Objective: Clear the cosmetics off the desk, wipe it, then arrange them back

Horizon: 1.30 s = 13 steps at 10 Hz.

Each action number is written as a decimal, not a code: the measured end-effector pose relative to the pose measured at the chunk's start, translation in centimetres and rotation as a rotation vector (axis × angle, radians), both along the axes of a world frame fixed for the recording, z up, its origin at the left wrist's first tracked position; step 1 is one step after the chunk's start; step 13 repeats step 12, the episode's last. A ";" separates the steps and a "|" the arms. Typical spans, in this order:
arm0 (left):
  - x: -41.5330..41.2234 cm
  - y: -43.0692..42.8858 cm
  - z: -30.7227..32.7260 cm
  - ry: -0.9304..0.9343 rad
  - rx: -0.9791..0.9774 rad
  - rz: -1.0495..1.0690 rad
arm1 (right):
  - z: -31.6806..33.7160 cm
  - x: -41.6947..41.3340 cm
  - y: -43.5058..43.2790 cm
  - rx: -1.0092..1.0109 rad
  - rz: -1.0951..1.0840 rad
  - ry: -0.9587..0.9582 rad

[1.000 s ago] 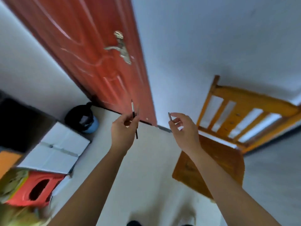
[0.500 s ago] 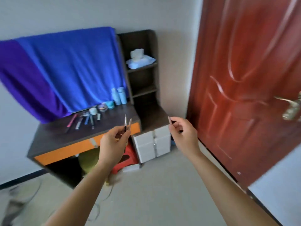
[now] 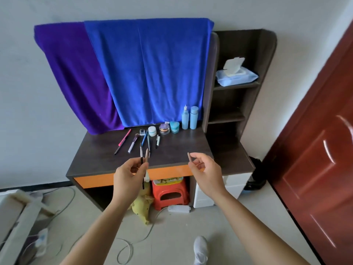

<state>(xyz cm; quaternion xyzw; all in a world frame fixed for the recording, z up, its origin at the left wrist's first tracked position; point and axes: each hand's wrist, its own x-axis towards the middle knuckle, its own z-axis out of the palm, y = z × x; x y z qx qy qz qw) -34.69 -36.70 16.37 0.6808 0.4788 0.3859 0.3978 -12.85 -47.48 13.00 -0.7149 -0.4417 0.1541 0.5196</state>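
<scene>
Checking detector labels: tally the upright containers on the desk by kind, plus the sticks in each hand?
Tall bottles: 2
Jars: 3
Small dark-capped bottle: 1
Sticks in left hand: 2
Stick in right hand: 1
Total: 9
Tiny pale item behind the jars: unclear, not counted.

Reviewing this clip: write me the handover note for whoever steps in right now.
Left hand: pinches a thin black pencil and a beige-tipped stick, both upright.
Right hand: pinches a small brown stick.
Desk: two blue bottles and jars stand at the back; pens and a brush lie in front of them.
Done: most items appear to be set back; wiping cannot be confirmed.
Left: lay down the three held items.
</scene>
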 end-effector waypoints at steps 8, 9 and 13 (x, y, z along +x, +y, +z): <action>9.7 33.0 -13.5 0.429 -0.291 0.100 | -10.7 9.9 32.7 -0.515 -0.032 0.167; 9.1 34.7 -17.3 0.546 -0.386 0.046 | -14.1 8.0 32.6 -0.640 -0.083 0.184; 10.0 36.8 -21.8 0.614 -0.484 -0.139 | -18.6 5.8 33.9 -0.816 -0.112 0.233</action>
